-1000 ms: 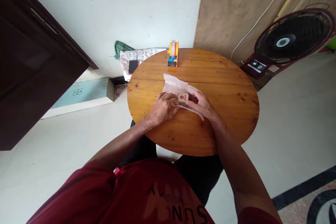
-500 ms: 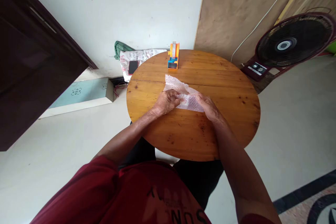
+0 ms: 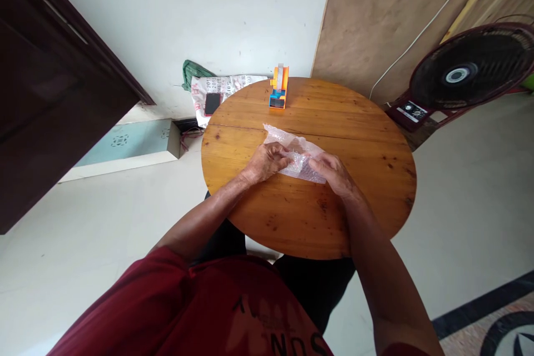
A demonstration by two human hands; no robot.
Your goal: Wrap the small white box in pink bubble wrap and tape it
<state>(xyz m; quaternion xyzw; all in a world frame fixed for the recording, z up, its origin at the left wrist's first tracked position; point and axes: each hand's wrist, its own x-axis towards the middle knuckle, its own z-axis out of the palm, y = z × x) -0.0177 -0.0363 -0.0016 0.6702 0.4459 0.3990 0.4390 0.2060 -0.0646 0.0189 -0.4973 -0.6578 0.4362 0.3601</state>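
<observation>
A piece of clear bubble wrap (image 3: 285, 136) lies on the round wooden table (image 3: 287, 214), partly folded over toward me. My left hand (image 3: 269, 161) is closed on its left part, thumb and fingers pinching the folded layer. At the other end my right hand (image 3: 332, 171) grips the right part of the fold with bent fingers. Whether anything lies inside the fold, I cannot make out. Beyond the wrap, an orange and blue tape dispenser (image 3: 278, 89) with a roll of tape stands near the table's far edge.
Left of the table, a dark phone (image 3: 212, 104) rests on a printed sheet (image 3: 233, 85) beside a green bag (image 3: 196, 71). A floor fan (image 3: 459, 75) stands at the right. The wall (image 3: 250, 16) is close behind the table.
My right hand has shifted slightly down and right on the bubble wrap, and the folded part looks more crumpled between my hands. My left hand stays nearly in place.
</observation>
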